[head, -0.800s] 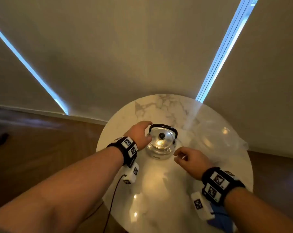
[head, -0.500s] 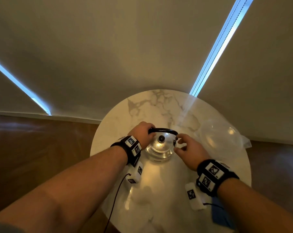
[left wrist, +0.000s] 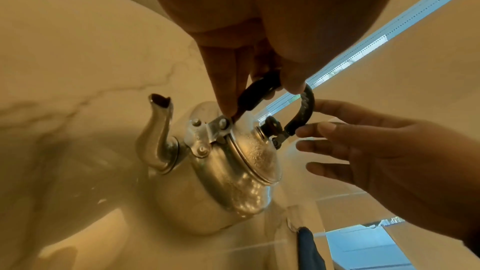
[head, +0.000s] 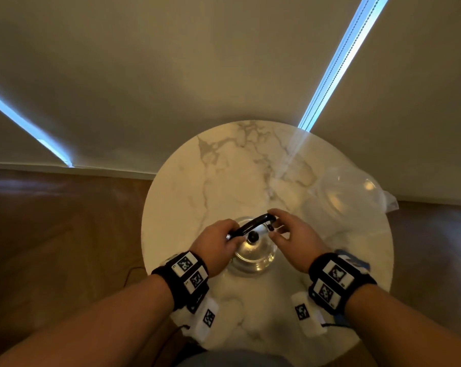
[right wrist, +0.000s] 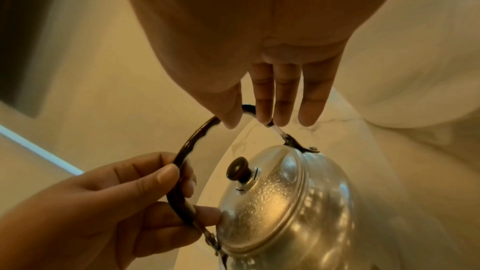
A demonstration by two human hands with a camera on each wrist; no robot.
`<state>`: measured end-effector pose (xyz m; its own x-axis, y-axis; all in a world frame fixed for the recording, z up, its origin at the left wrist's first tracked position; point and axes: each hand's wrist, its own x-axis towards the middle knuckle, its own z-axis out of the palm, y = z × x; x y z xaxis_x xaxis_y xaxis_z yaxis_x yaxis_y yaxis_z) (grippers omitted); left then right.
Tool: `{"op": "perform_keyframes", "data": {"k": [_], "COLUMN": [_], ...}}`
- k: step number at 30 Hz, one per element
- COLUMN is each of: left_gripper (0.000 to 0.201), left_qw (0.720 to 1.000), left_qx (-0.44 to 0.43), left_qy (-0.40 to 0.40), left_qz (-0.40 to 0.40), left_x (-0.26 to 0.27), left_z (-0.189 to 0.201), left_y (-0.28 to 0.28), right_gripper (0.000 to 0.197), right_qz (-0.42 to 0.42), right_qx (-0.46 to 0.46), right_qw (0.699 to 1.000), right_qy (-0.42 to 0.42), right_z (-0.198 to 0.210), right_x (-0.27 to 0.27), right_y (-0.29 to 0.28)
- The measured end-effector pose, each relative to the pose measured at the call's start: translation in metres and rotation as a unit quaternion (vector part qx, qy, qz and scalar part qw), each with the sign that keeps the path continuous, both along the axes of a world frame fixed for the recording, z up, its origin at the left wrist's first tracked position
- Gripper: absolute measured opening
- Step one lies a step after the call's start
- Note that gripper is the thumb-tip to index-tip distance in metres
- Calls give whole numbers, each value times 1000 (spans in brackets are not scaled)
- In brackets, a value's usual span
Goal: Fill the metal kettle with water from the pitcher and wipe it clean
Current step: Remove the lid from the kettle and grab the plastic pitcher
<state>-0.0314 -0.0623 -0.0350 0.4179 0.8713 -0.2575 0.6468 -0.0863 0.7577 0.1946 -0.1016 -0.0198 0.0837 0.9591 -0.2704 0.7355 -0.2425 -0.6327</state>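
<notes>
Bench (head: 224,165): kettle (head: 253,254) sits near my edge, lid on. L hand (head: 216,246) curled round handle (head: 253,225) by spout side; R hand (head: 298,242) fingers nearly straight, pinching far end. Swing handle clear w/ L so R can reach knob (head: 252,236). Pitcher (head: 348,192) far R.
</notes>
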Motion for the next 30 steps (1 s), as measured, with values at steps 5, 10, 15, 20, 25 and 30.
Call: {"op": "perform_keyframes", "data": {"k": [5, 10, 15, 20, 25, 30], "left_gripper": [16, 26, 48, 90, 124, 121], "left_qw": [997, 993, 987, 984, 964, 965], "left_qx": [-40, -18, -21, 99, 93, 94], "left_qy": [-28, 4, 67, 146, 247, 242], "left_qz": [62, 114, 147, 3, -33, -41], "left_x": [-6, -8, -7, 2, 7, 5], "left_z": [-5, -8, -14, -16, -33, -35], "left_y": [-44, -52, -38, -44, -37, -27], "right_gripper": [62, 68, 65, 62, 31, 17], "right_qz": [64, 110, 166, 178, 183, 150], "right_qx": [21, 18, -6, 32, 48, 41], "right_qw": [998, 994, 985, 981, 972, 976], "right_qy": [-9, -19, -43, -65, -137, -150], "right_z": [-16, -24, -32, -28, -26, -25], "right_x": [-6, -12, -24, -35, -45, -59], "right_y": [-20, -14, 6, -3, -14, -11]}}
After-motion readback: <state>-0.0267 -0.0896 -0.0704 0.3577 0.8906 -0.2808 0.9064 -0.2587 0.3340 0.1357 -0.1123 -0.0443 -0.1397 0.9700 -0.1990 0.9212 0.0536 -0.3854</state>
